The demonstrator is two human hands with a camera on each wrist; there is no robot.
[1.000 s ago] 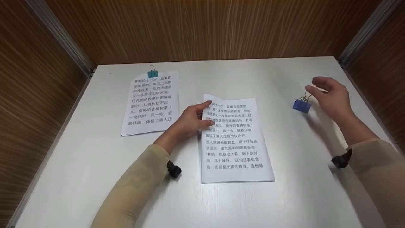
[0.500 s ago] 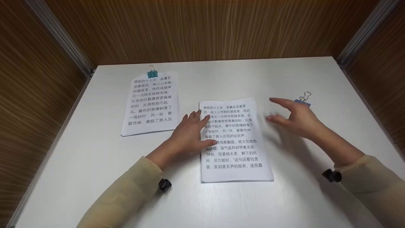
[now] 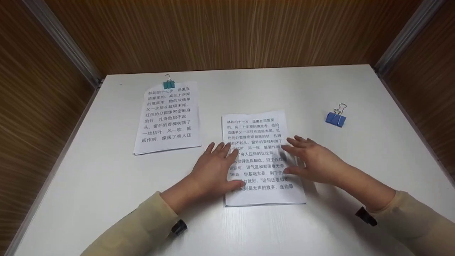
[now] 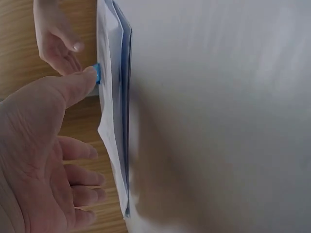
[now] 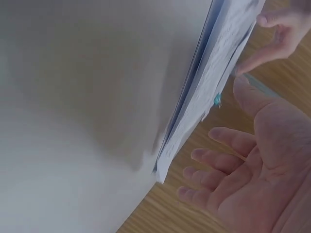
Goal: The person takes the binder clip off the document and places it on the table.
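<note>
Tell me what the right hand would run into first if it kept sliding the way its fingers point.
The right hand points up-left across the loose stack of printed white sheets. It would probably cross that paper, then bare white table. The left hand looks clear of the line, though depth is uncertain.

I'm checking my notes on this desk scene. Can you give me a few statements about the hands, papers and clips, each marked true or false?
1. Both hands lie on the middle stack. True: the left hand rests at its left edge, the right hand at its right edge, fingers straight.
2. The right hand holds the blue clip. False: the clip lies alone on the table, beyond the right hand.
3. The left stack has a teal clip on its top edge. True.
4. The middle stack is clipped. False: no clip shows on it.
5. The two stacks overlap. False: bare table lies between them.
</note>
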